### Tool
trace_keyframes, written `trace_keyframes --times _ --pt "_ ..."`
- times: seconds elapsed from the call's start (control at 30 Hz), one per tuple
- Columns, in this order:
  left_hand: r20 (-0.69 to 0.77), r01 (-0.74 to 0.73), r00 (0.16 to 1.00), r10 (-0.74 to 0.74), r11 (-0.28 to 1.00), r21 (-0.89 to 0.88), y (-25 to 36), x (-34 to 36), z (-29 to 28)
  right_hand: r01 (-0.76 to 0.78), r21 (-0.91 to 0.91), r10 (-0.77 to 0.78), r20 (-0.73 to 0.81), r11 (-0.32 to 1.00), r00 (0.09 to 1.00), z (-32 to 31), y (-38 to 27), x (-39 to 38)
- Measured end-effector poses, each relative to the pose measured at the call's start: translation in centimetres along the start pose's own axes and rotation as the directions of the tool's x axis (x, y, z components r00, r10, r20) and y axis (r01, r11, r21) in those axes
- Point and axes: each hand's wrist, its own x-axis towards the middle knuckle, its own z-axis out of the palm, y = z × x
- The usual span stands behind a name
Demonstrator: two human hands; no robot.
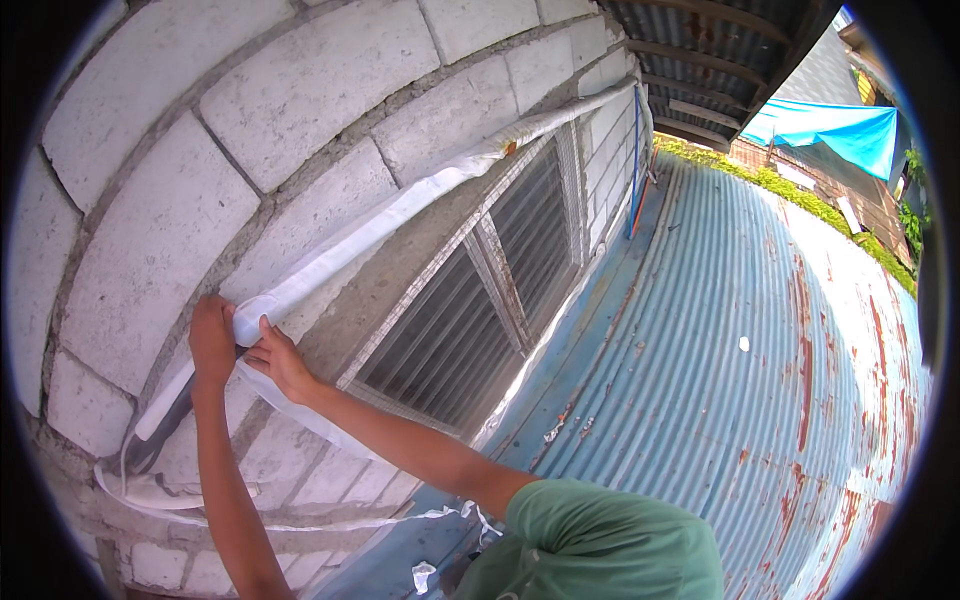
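Against the block wall (180,230), above a louvred window (470,310) and beside a rusty corrugated roof (740,380), a long white strip (400,205) runs along the top of the window recess. The left hand (212,340) presses its loose end, fingers closed on it; the right hand (278,358) pinches it just beside.

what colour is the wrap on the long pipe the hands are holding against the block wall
White, seen best in the head view: the long wrapped pipe runs along the grey block wall.
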Motion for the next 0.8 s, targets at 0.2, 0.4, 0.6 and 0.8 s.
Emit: trace_keyframes --times 0.2,0.4,0.6,0.8 --pt "-0.030 0.064 0.997 -0.068 0.990 -0.127 1.3 -0.9 -0.8 0.022 -0.433 -0.025 0.000 0.901 1.000 -0.7 -0.8 -2.4" --pt "-0.031 -0.113 0.993 0.114 0.994 0.004 2.6 -0.9 -2.7 0.192 -0.684 -0.290 -0.029 0.703 0.957 0.3 -1.4 -4.0" --pt "-0.022 -0.253 0.967 0.255 0.964 0.079 6.3 -5.8 -2.0 0.542 -0.761 -0.742 0.122 0.356 0.659 2.7 -7.1 -3.9" --pt "0.051 -0.094 0.994 0.096 0.995 -0.039 12.7 -14.5 4.7 0.147 -0.988 -0.144 0.140 0.045 0.980 4.1 -8.5 -4.3"
